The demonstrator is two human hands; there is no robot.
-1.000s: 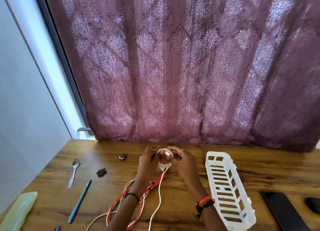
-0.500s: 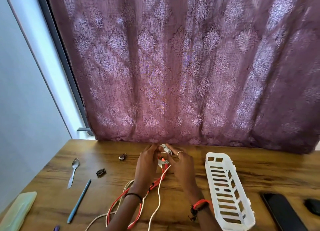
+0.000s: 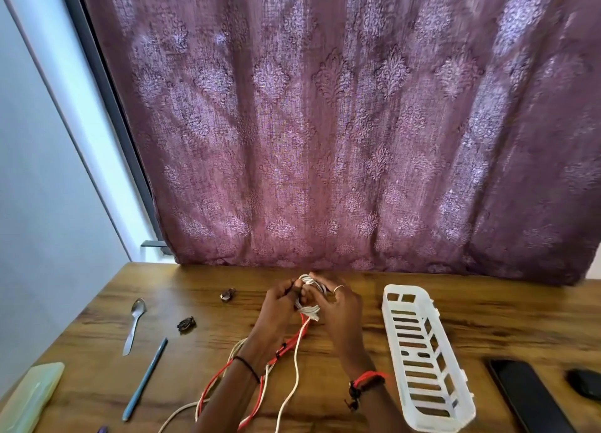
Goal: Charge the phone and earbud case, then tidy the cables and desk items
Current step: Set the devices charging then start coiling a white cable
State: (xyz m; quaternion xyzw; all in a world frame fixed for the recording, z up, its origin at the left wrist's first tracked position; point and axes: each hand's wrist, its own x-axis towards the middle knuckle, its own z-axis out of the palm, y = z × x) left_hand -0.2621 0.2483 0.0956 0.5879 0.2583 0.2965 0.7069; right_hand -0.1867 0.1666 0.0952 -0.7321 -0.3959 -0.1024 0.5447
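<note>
Coiling above the wooden desk near its far edge, a white cable bundle sits gripped by curled fingers of left hand and right hand, red cable trailing below, white slotted basket just right.

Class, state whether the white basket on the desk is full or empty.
Empty: the white basket shows only its own slotted floor, nothing lying inside.

The person's left grip and right grip have drawn closer together around the small coil of white cable. A second ago its loop stood open between the fingers; now it is squeezed into a tight bundle, right fingers folded over its top.
</note>
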